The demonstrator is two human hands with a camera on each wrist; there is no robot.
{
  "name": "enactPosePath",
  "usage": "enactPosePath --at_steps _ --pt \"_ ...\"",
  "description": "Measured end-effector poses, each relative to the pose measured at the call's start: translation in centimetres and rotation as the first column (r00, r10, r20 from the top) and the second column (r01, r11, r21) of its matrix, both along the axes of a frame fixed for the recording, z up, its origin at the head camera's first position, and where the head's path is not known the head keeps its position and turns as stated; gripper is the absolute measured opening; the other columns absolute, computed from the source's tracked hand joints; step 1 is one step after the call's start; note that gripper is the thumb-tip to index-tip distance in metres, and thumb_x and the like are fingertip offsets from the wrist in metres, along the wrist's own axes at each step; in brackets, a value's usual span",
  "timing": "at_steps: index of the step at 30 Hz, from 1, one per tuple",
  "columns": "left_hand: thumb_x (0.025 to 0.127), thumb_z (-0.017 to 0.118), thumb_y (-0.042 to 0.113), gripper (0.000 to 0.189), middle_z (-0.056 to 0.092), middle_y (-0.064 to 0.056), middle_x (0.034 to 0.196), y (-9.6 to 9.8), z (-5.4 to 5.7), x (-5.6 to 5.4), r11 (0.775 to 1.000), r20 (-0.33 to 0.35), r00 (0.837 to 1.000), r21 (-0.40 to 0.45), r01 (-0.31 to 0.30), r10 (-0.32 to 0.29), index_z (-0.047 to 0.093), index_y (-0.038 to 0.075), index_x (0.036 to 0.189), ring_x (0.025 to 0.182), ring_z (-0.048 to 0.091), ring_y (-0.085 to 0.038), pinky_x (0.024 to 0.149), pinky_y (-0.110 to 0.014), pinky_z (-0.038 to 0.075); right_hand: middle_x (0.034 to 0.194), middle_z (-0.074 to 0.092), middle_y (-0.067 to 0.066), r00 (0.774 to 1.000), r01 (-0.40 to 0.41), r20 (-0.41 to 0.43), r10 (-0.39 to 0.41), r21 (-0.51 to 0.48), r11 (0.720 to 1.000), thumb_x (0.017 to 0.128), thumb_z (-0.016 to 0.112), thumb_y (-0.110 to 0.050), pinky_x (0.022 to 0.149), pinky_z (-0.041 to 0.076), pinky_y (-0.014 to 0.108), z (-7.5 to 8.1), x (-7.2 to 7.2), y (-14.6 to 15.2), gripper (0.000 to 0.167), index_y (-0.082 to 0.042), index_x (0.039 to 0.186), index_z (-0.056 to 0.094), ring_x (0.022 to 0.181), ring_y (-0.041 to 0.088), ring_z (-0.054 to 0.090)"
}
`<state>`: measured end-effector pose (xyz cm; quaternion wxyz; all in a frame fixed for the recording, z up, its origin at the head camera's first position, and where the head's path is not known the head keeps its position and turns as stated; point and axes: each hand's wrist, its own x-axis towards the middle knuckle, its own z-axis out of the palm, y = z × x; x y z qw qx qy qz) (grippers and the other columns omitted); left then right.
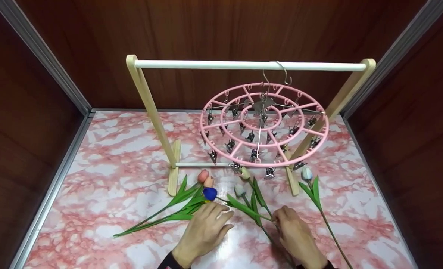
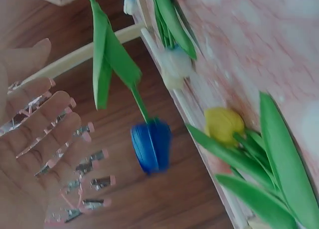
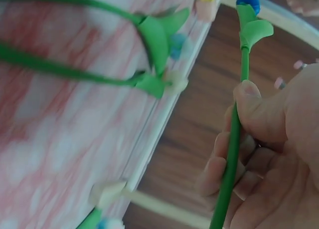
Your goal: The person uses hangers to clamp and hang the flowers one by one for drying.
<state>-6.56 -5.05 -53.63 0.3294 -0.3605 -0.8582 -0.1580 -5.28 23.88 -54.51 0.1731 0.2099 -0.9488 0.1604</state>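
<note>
My right hand (image 1: 296, 235) grips the green stem of a blue tulip (image 1: 210, 193), with the thumb and curled fingers around the stem in the right wrist view. The tulip's leaves (image 1: 243, 207) and bloom point left, held above the table. Close to that bloom, my left hand (image 1: 205, 226) hovers with its fingers relaxed. A gap shows between the left fingers and the blue bloom (image 2: 151, 146) in the left wrist view, and nothing is held there. Below lie a yellow tulip (image 2: 224, 126), a pink tulip (image 1: 203, 175) and a peach tulip (image 1: 209, 182).
A wooden rack with a white bar (image 1: 206, 64) stands behind. From the bar hangs a pink round hanger (image 1: 202, 127) with many metal clips. A cream tulip (image 1: 245, 173) and a white tulip (image 1: 240, 189) lie mid-table; a pale blue-white tulip (image 1: 306, 173) lies right.
</note>
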Motion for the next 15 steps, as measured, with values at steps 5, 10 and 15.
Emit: enactPosePath --at_steps 5,10,15 --pt "0.081 0.087 0.03 0.031 0.071 0.004 0.103 1.6 -0.2 -0.3 1.0 -0.02 1.0 0.004 0.02 -0.02 0.074 0.019 0.107 0.097 0.064 -0.014 0.089 -0.029 0.055 0.083 0.056 -0.004 0.998 -0.03 -0.056 0.03 0.002 1.0 0.074 0.092 -0.001 0.06 0.051 0.027 0.0 -0.3 -1.8 0.038 -0.015 0.091 0.061 0.077 0.014 0.059" --pt "0.081 0.086 0.024 0.024 0.07 0.006 0.1 3.3 -0.5 -0.6 0.999 -0.022 1.0 -0.038 0.012 -0.013 0.073 0.02 0.101 0.095 0.065 -0.014 0.086 -0.026 0.054 0.082 0.055 -0.004 0.998 -0.03 -0.062 0.031 0.017 0.999 0.074 0.091 0.0 0.061 0.052 0.027 0.3 -0.5 -3.4 0.036 -0.015 0.087 0.061 0.076 0.013 0.059" --pt "0.081 0.08 0.014 0.015 0.066 0.006 0.095 4.3 -0.8 -0.9 0.993 -0.019 1.0 -0.114 0.003 -0.005 0.071 0.021 0.092 0.094 0.064 -0.013 0.089 -0.025 0.054 0.081 0.054 -0.002 0.995 -0.048 -0.088 0.052 0.047 0.998 0.074 0.092 -0.002 0.058 0.051 0.026 0.5 -0.6 -4.5 0.036 -0.014 0.085 0.059 0.076 0.014 0.059"
